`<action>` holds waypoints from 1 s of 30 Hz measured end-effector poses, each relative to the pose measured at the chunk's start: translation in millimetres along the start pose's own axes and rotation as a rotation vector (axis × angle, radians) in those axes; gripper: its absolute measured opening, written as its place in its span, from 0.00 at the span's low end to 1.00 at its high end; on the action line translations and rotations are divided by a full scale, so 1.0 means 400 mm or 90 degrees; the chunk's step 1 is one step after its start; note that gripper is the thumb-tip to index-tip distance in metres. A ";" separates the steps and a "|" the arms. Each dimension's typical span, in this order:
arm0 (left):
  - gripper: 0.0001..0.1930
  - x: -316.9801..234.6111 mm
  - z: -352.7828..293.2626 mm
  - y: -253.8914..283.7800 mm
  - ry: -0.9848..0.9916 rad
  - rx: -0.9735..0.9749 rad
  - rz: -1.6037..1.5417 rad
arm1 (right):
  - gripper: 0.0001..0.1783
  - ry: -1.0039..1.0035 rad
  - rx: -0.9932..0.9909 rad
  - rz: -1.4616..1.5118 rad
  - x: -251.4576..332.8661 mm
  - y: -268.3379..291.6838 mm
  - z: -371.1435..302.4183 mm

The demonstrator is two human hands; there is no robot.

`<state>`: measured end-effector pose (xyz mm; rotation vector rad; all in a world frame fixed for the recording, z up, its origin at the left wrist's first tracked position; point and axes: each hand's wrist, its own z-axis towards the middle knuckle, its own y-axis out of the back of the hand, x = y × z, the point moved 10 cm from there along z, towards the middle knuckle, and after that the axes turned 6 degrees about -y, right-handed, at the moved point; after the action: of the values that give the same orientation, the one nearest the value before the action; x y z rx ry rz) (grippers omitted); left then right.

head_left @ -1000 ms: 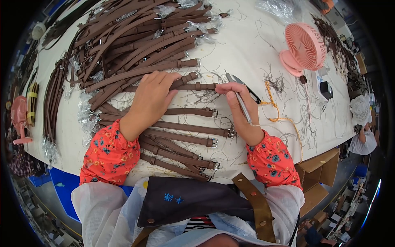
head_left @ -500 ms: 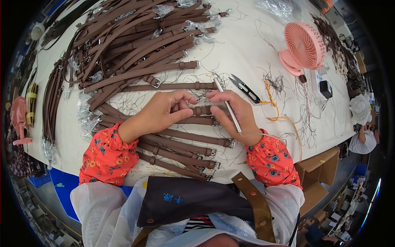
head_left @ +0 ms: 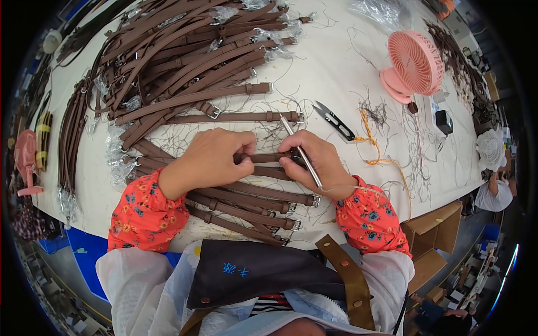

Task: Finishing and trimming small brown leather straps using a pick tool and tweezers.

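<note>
Between my two hands runs a brown leather strap (head_left: 268, 158). My left hand (head_left: 213, 155) is closed, with thumb and fingers pinching the strap. The strap's buckle end sits in the pinch of my right hand (head_left: 318, 159), which partly hides the buckle. A slim silver pen-shaped tool (head_left: 307, 159) also rests in the right hand, slanting up past the fingers, with a thin cord by its lower end. Another buckled strap (head_left: 230, 118) lies just beyond my hands, and several more straps (head_left: 249, 205) lie fanned out nearer me.
A large heap of brown straps (head_left: 185, 67) with plastic-wrapped buckles covers the far left. Thread snips (head_left: 334, 121) and a yellow cord (head_left: 374, 147) lie right of my hands, among loose threads. A pink fan (head_left: 413, 64) stands farther back. An open carton (head_left: 428, 235) is beside the table.
My left hand has closed and lowered onto the strap. My right hand has drawn its fingers in around the buckle end, and the silver tool has shifted slightly left.
</note>
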<state>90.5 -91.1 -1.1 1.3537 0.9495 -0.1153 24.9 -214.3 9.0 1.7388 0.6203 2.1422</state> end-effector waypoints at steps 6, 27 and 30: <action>0.08 -0.040 -0.036 0.096 -0.117 -0.092 0.232 | 0.09 0.004 -0.033 0.008 -0.001 0.012 0.002; 0.09 -0.044 0.014 -0.033 -0.111 -0.142 -0.064 | 0.09 -0.016 -0.092 0.016 -0.010 0.028 0.004; 0.07 -0.050 0.011 -0.023 -0.128 -0.172 -0.040 | 0.10 -0.048 -0.090 0.024 -0.019 0.024 0.003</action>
<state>74.8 -106.0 4.0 1.0426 0.8059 -0.1612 28.1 -226.3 7.7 1.7586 0.4091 2.0796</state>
